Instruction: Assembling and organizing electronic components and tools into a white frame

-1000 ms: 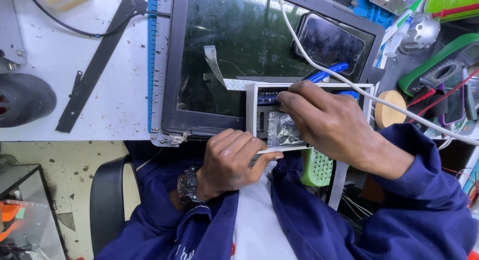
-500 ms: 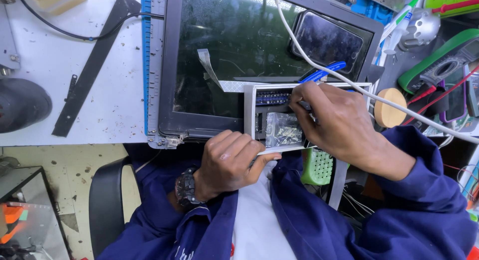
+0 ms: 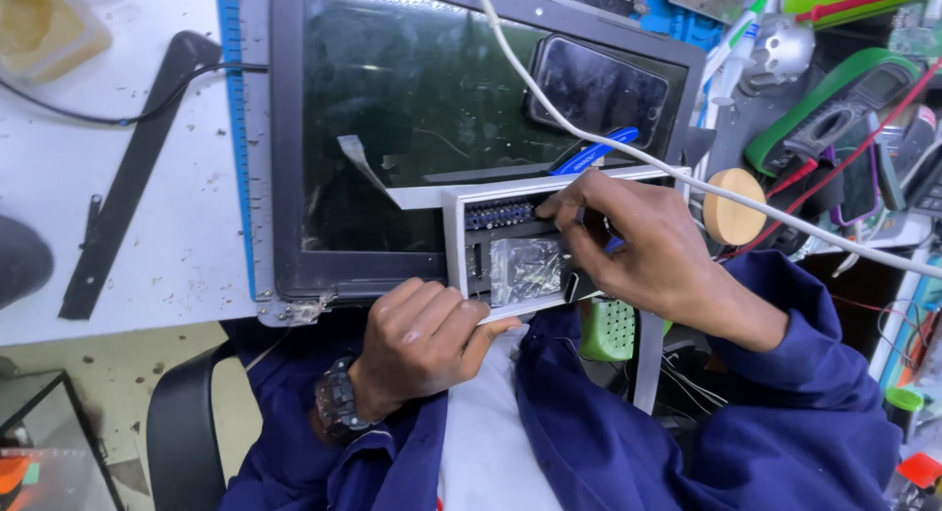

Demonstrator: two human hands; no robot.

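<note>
My left hand [image 3: 424, 332] grips the near edge of a white-framed open device [image 3: 510, 244], which holds a row of blue terminals and a clear plastic bag of small parts. Over its right side lies my right hand [image 3: 638, 244], fingertips pressed by the blue terminal row. A blue-handled tool [image 3: 593, 152] pokes out just beyond that hand; whether the hand holds it is hidden. The device rests on the lower right part of a large dark screen panel [image 3: 412, 109].
A phone [image 3: 599, 87] lies on the panel's far right corner. A white cable [image 3: 706, 182] crosses above my right hand. A black bracket [image 3: 132, 178] lies on the white bench at left. Multimeter, wooden disc [image 3: 734, 206] and wires crowd the right.
My right hand has slid up and right across the device, from covering its middle to its upper right edge, uncovering the bag of parts. The left hand keeps its grip.
</note>
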